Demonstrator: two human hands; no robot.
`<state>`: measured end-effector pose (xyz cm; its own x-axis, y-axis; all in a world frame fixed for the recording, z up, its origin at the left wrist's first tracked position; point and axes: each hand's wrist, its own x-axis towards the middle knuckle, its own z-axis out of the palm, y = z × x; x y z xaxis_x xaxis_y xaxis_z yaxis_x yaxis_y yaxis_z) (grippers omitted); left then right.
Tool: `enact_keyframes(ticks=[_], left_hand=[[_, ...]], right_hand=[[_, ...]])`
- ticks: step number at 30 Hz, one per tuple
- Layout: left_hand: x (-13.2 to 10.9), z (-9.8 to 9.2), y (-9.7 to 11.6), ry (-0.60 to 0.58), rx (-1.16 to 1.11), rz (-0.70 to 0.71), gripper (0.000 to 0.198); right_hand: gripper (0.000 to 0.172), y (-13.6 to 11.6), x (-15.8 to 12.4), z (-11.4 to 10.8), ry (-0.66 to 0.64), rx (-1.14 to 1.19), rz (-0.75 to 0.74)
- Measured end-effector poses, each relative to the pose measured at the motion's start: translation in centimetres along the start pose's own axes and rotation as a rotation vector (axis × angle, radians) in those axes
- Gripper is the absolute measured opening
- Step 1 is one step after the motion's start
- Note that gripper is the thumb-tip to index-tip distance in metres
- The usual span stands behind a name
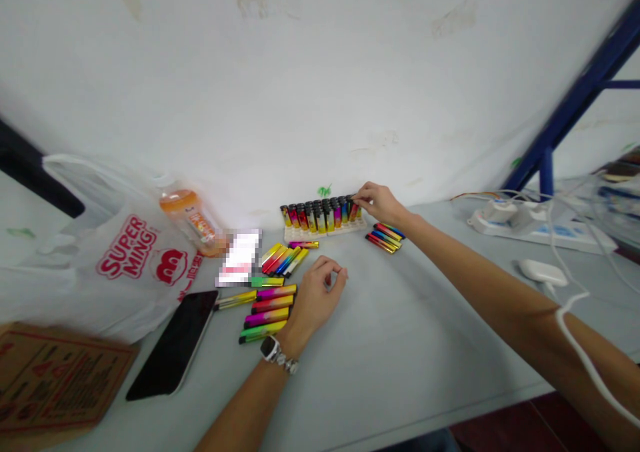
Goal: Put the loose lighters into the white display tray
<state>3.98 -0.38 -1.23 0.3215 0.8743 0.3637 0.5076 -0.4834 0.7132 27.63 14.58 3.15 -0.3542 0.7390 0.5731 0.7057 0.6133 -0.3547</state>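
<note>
A white display tray (345, 228) against the wall holds a row of colourful lighters (320, 213) standing upright. My right hand (377, 202) reaches to the tray's right end, fingers pinched on the last lighter (356, 209) there. My left hand (316, 295) rests on the table with its fingers loosely curled, nothing visible in them, beside a stack of loose lighters (267, 309) lying flat. More loose lighters (285, 259) lie fanned near the tray's left, and a few more lighters (385, 237) lie just below my right wrist.
A black phone (173, 345) lies face up at the left. A white plastic bag (115, 265), an orange bottle (193, 222) and a cardboard box (50, 379) crowd the left side. A power strip (525, 222), a white charger (543, 272) and cables sit at the right.
</note>
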Motion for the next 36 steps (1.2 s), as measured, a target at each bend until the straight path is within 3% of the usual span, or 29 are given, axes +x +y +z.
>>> enact_keyframes(ticks=[7,15,23,32,36], left_hand=[[0.1,0.0,0.1,-0.006,-0.003,-0.01,0.022],[0.0,-0.1,0.2,-0.004,-0.01,-0.008,0.023],[-0.1,0.0,0.0,-0.009,0.0,0.0,0.024],[-0.1,0.0,0.1,-0.011,0.005,-0.001,0.024],[-0.1,-0.1,0.3,-0.016,0.005,0.01,0.025]], right_hand=[[0.025,-1.0,0.1,0.8,-0.018,0.046,0.019],[0.023,-0.4,-0.2,0.9,-0.003,0.048,0.063],[0.037,-2.2,-2.6,2.7,0.134,-0.278,0.048],[0.053,-3.0,-4.0,2.0,-0.034,-0.36,0.132],[0.053,-4.4,-5.9,0.9,-0.011,-0.355,0.192]])
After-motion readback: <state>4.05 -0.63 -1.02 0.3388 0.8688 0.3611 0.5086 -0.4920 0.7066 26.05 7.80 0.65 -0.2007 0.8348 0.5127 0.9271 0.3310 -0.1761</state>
